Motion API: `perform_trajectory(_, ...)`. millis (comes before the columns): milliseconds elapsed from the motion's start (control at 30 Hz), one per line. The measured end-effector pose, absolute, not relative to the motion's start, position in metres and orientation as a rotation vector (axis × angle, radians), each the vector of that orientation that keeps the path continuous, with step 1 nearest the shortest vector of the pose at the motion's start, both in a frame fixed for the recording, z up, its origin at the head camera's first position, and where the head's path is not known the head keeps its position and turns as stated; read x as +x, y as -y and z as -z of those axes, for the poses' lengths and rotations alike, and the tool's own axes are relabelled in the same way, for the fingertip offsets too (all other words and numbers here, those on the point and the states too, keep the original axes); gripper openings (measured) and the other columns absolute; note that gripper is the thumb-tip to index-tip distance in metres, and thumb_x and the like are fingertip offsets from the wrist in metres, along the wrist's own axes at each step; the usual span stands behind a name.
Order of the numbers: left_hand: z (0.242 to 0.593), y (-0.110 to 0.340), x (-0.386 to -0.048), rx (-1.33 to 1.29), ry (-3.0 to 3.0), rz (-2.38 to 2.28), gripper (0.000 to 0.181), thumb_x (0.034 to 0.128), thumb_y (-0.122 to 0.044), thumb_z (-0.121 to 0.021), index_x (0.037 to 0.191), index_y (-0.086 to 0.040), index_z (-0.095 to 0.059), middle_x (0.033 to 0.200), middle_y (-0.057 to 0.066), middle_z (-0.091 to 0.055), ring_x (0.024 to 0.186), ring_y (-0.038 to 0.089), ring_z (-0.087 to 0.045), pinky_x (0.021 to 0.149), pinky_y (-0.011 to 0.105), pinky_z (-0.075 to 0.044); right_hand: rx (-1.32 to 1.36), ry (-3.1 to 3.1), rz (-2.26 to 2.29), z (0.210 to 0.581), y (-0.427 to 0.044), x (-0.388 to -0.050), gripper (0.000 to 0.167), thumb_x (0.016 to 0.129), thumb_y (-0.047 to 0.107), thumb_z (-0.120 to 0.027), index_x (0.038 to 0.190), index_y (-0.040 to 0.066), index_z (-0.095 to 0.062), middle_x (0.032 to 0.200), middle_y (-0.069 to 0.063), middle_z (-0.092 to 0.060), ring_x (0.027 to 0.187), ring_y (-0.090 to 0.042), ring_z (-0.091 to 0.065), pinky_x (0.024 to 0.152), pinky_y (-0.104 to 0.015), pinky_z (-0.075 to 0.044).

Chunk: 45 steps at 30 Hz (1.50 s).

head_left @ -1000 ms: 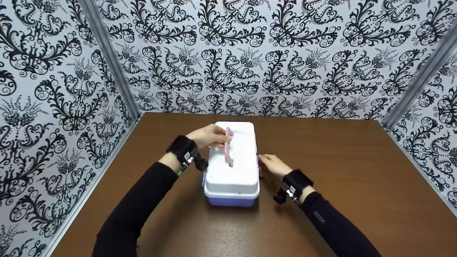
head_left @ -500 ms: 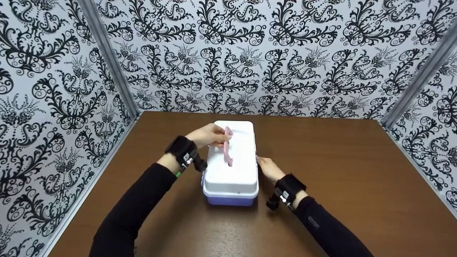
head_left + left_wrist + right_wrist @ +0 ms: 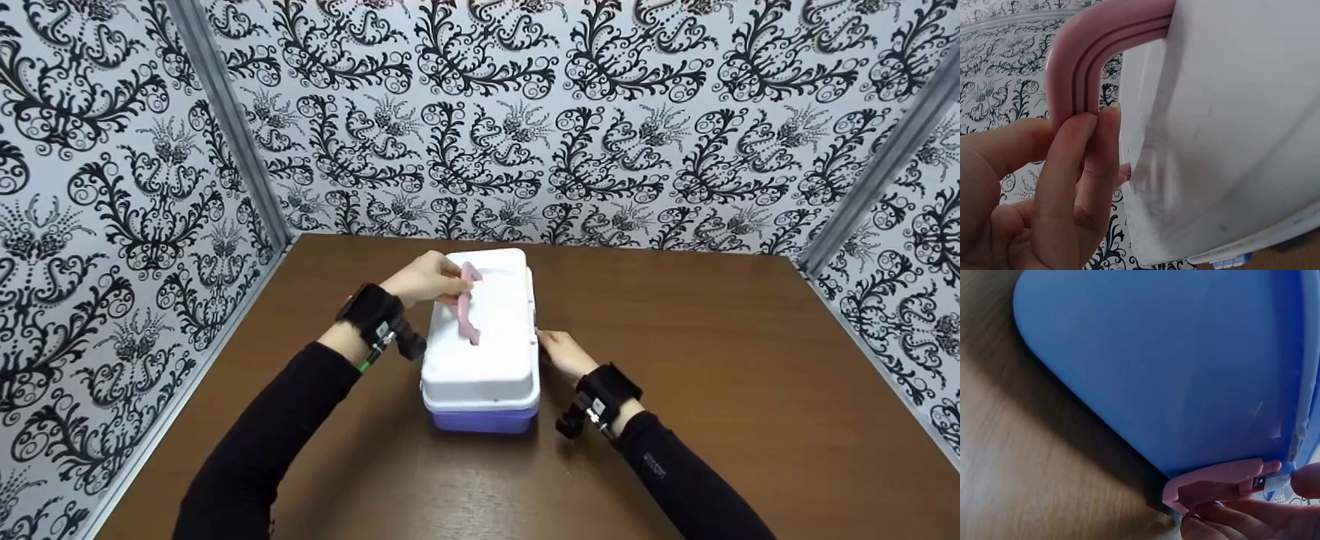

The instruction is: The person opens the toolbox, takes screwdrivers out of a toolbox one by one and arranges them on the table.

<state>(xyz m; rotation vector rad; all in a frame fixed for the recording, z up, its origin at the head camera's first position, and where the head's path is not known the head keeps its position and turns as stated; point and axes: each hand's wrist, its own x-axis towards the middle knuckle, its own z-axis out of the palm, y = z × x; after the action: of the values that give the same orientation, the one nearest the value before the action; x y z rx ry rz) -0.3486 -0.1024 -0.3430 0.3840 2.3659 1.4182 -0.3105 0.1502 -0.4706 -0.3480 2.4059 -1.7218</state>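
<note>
A storage box with a white lid and a purple-blue base stands on the table. The lid's right side is raised a little off the base, so the lid leans left. My left hand pinches the pink carry handle on top between thumb and fingers. At the box's right side is my right hand. Its fingers are around the pink latch, which hangs down off the rim, and the thumb lies by the latch's hinge. The inside of the box is hidden.
The brown wooden table stretches around the box on all sides. Patterned walls enclose its back, left and right. A blue latch shows at the box's other side.
The lid has tilted up on its right side and shifted left, with my left hand and the handle. My right hand has moved in closer against the box, covering the pink latch.
</note>
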Motion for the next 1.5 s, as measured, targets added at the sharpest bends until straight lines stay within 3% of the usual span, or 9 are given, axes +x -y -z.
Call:
perform_trajectory(133,0.338,0.115,-0.351,0.362,-2.394,-1.430,0.033,0.0917,-0.006,-0.065,0.121,0.009,-0.064,0.105,0.020,-0.070,0.071,0.008,-0.067,0.074,0.020,-0.062,-0.316,-2.510,1.630,0.470,-0.150,-0.311,0.042,0.105,0.010,-0.032,0.118,-0.019,-0.058,0.108,-0.022,-0.067,0.102,-0.024,-0.061,0.094,-0.032,-0.053)
perform_trajectory(367,0.337,0.140,-0.354,0.286,-2.384,-1.491,0.034,0.0935,-0.007,-0.063,0.123,0.010,-0.061,0.115,0.026,-0.067,0.075,0.009,-0.070,0.079,0.023,-0.063,-0.286,-2.800,1.321,0.469,-0.151,-0.312,0.043,0.104,0.014,-0.033,0.121,-0.015,-0.059,0.121,-0.030,-0.064,0.121,-0.041,-0.057,0.110,-0.052,-0.044)
perform_trajectory(533,0.340,0.153,-0.352,0.271,-2.363,-1.513,0.035,0.0942,-0.006,-0.062,0.124,0.012,-0.059,0.104,0.018,-0.070,0.074,0.009,-0.070,0.079,0.022,-0.063,-0.326,-2.824,1.285,0.471,-0.149,-0.311,0.040,0.104,0.013,-0.034,0.116,-0.014,-0.061,0.113,-0.028,-0.065,0.116,-0.041,-0.059,0.106,-0.053,-0.046)
perform_trajectory(733,0.339,0.167,-0.349,0.299,-2.383,-1.516,0.035,0.0937,-0.005,-0.061,0.122,0.015,-0.060,0.082,0.001,-0.068,0.068,0.006,-0.067,0.071,0.018,-0.062,-0.389,-2.877,1.210,0.475,-0.147,-0.310,0.040,0.105,0.014,-0.033,0.118,-0.014,-0.059,0.115,-0.031,-0.063,0.120,-0.046,-0.056,0.108,-0.056,-0.044)
perform_trajectory(933,0.339,0.186,-0.347,0.321,-2.412,-1.507,0.035,0.0939,-0.004,-0.060,0.122,0.016,-0.058,0.076,-0.002,-0.066,0.063,0.004,-0.061,0.066,0.016,-0.059,-0.400,-2.892,1.193,0.475,-0.148,-0.310,0.039,0.105,0.014,-0.034,0.118,-0.013,-0.059,0.115,-0.030,-0.063,0.119,-0.046,-0.056,0.107,-0.056,-0.045)
perform_trajectory(1200,0.347,0.220,-0.346,0.343,-2.395,-1.501,0.040,0.0982,-0.008,-0.055,0.129,0.016,-0.052,0.083,-0.003,-0.071,0.066,0.003,-0.059,0.065,0.014,-0.055,-0.390,-2.907,1.203,0.475,-0.149,-0.311,0.035,0.105,0.014,-0.035,0.109,-0.009,-0.062,0.105,-0.025,-0.066,0.110,-0.042,-0.061,0.101,-0.056,-0.049)
perform_trajectory(1400,0.355,0.244,-0.342,0.326,-2.423,-1.429,0.046,0.1007,-0.014,-0.052,0.136,0.015,-0.046,0.087,-0.003,-0.068,0.072,0.005,-0.063,0.075,0.020,-0.061,-0.402,-2.929,1.191,0.474,-0.149,-0.310,0.033,0.105,0.013,-0.035,0.102,-0.006,-0.062,0.098,-0.021,-0.066,0.104,-0.040,-0.063,0.095,-0.055,-0.051)
perform_trajectory(1500,0.363,0.253,-0.337,0.306,-2.391,-1.446,0.050,0.1022,-0.017,-0.050,0.141,0.014,-0.040,0.103,0.009,-0.070,0.081,0.007,-0.066,0.082,0.024,-0.061,-0.405,-2.936,1.183,0.472,-0.149,-0.309,0.033,0.105,0.013,-0.035,0.098,-0.004,-0.062,0.095,-0.021,-0.066,0.101,-0.040,-0.064,0.093,-0.055,-0.051)
